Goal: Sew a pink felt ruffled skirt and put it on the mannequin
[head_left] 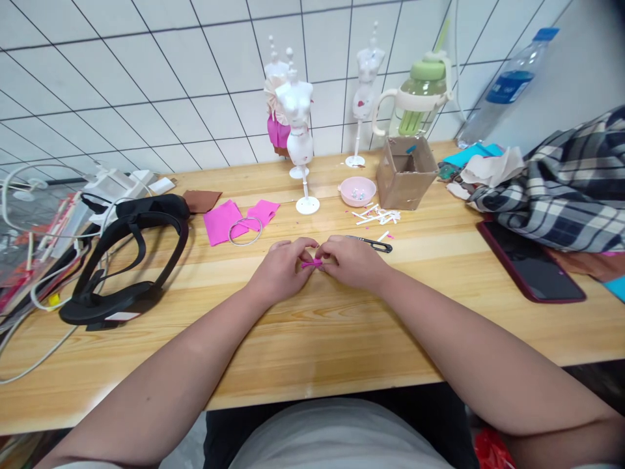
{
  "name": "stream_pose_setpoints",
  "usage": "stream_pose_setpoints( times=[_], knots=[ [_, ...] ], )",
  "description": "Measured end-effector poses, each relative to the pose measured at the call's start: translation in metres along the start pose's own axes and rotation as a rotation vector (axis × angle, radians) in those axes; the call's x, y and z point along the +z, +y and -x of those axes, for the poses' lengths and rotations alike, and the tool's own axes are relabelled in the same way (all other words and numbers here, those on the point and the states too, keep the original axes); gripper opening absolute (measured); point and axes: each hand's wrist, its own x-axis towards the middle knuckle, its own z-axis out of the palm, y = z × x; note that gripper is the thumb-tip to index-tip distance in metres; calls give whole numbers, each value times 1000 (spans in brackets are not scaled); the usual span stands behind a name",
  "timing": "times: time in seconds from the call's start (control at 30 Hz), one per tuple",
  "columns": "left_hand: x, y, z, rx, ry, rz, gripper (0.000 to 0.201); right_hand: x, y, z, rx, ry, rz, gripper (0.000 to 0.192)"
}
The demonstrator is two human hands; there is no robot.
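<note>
Two hands on one pink scrap

Left hand [282,268] and right hand [352,260] meet at table [312,339] centre, fingertips pinching a small pink fabric piece [311,263] between them. Scissors [374,243] lie just behind the right hand.

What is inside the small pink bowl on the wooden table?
The small pink bowl holds a few tiny pale pieces, too small to identify. Its near wall hides part of the bottom.
</note>
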Motion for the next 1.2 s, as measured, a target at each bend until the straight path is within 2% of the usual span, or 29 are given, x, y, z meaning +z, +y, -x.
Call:
stream_pose_setpoints(
  times=[0.13,0.53,0.7,0.87,1.1,1.2],
  knots=[
    [0,-1,-1,-17,-6,-6,36,-1,-1,0,40,8,-27,14],
    [-2,3,0,-92,-16,34,34,-9,-5,-10,159,-177,-28,16],
    [1,0,-1,-124,-45,91,35,-10,-7,-11,241,-175,-44,16],
    [1,-2,-1,-117,-2,138,36,-11,-7,-14,253,-214,-36,17],
    [3,0,-4,-199,-42,104,42,-9,-14,-20,303,-218,20,15],
    [4,0,-4,-187,-10,60,46,-6,-12,-19,314,-174,36,15]
  ],
)
